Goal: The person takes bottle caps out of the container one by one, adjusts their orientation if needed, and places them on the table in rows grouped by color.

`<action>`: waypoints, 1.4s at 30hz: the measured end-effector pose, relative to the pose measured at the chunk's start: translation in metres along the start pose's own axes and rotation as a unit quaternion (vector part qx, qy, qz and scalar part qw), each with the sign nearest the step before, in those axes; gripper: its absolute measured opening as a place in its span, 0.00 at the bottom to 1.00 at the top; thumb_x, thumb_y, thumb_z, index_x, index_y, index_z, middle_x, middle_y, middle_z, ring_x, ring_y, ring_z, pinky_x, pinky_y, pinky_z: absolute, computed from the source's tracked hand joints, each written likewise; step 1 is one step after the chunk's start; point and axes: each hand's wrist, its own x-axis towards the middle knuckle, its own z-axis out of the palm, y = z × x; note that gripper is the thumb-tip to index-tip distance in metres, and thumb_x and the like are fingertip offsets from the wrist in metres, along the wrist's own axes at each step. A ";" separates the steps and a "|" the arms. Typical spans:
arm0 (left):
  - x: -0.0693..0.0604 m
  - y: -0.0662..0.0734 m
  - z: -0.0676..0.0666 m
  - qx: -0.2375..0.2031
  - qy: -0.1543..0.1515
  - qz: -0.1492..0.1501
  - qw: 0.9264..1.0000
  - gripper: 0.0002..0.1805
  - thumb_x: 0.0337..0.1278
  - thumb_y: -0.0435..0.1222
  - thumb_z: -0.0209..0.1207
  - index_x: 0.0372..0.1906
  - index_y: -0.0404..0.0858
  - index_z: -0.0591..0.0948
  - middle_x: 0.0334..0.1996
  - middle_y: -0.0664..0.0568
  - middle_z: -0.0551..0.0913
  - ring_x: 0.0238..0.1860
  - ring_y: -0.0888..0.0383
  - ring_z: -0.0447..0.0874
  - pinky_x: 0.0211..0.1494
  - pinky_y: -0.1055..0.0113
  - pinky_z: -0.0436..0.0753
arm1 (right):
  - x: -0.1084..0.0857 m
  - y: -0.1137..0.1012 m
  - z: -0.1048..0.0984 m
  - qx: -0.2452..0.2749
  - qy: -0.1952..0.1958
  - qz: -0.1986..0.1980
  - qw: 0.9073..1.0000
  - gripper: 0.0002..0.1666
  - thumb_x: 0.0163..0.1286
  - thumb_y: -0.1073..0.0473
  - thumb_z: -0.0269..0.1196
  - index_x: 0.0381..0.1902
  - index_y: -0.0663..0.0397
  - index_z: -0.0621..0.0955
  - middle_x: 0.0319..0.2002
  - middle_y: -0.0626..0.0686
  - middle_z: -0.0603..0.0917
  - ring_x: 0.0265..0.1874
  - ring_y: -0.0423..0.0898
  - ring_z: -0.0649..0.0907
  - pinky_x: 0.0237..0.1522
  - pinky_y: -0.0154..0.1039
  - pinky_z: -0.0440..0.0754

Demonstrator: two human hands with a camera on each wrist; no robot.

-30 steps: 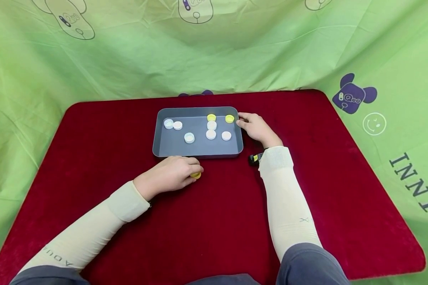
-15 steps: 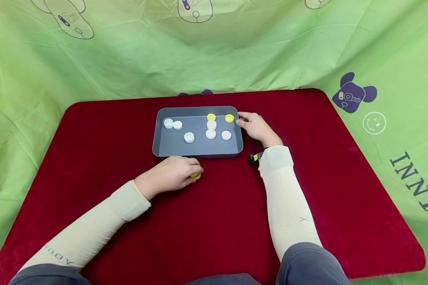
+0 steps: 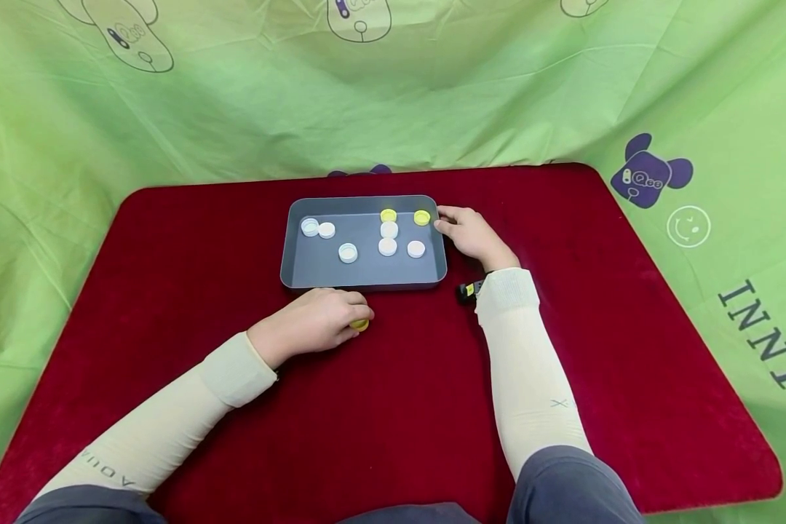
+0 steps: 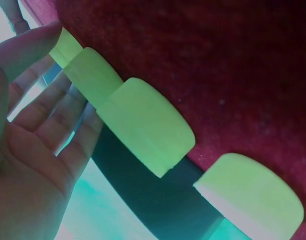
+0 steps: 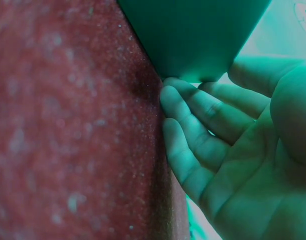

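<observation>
Neither hand has visibly shifted since a second ago. The yellow cap (image 3: pixel 361 324) sits between the left hand's (image 3: pixel 314 320) pinching fingers, just outside the tray's (image 3: pixel 314 274) near edge. The right hand (image 3: pixel 473 236), fingers slightly spread, touches the tray's right end. Red tabletop (image 3: pixel 380 422) stretches broadly nearer the person.

We see curtained-off work nook: green curtain (image 3: pixel 498 102) hanging along far, left and right sides, printed at right with purple cartoon head (image 3: pixel 643 183), smiley face (image 3: pixel 688 227), lettering (image 3: pixel 748 314); red-covered desk (image 3: pixel 393 422) just inside. We cannot tell whether home, lab or office.
</observation>
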 end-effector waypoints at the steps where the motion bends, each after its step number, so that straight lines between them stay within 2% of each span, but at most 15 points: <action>1: 0.000 0.000 0.000 0.000 0.000 0.000 1.000 0.13 0.52 0.33 0.68 0.44 0.44 0.84 0.40 0.56 0.80 0.39 0.59 0.80 0.40 0.59 0.80 | 0.000 0.000 0.000 0.000 0.000 0.000 1.000 0.30 0.76 0.54 0.53 0.71 0.58 0.66 0.68 0.56 0.69 0.68 0.51 0.66 0.67 0.48 0.61; 17: 0.000 0.000 0.000 -0.003 -0.004 -0.006 1.000 0.13 0.52 0.34 0.68 0.45 0.44 0.84 0.40 0.56 0.80 0.39 0.59 0.80 0.42 0.59 0.80 | 0.000 0.000 0.000 0.008 -0.003 0.006 1.000 0.30 0.76 0.54 0.53 0.72 0.57 0.66 0.68 0.55 0.69 0.68 0.50 0.65 0.67 0.47 0.61; 28: 0.000 -0.001 0.002 -0.001 0.002 0.003 1.000 0.15 0.51 0.34 0.69 0.46 0.44 0.84 0.40 0.56 0.80 0.39 0.59 0.80 0.40 0.60 0.81 | 0.000 0.001 0.001 0.012 -0.001 0.006 1.000 0.30 0.76 0.53 0.53 0.72 0.57 0.66 0.68 0.55 0.68 0.69 0.50 0.65 0.67 0.47 0.61; 37: 0.000 -0.002 -0.003 -0.004 0.013 0.006 1.000 0.15 0.55 0.42 0.68 0.48 0.42 0.85 0.43 0.55 0.81 0.41 0.58 0.82 0.43 0.58 0.81 | 0.000 0.001 0.001 0.006 -0.002 0.006 1.000 0.30 0.76 0.54 0.53 0.72 0.57 0.66 0.69 0.56 0.68 0.69 0.50 0.65 0.67 0.48 0.61; 42: 0.001 -0.002 -0.006 -0.002 0.008 0.008 1.000 0.16 0.55 0.43 0.68 0.48 0.42 0.84 0.44 0.54 0.81 0.42 0.57 0.82 0.45 0.58 0.81 | 0.000 0.001 0.000 0.005 -0.001 0.006 1.000 0.30 0.76 0.54 0.53 0.72 0.57 0.66 0.69 0.56 0.68 0.69 0.51 0.65 0.67 0.48 0.61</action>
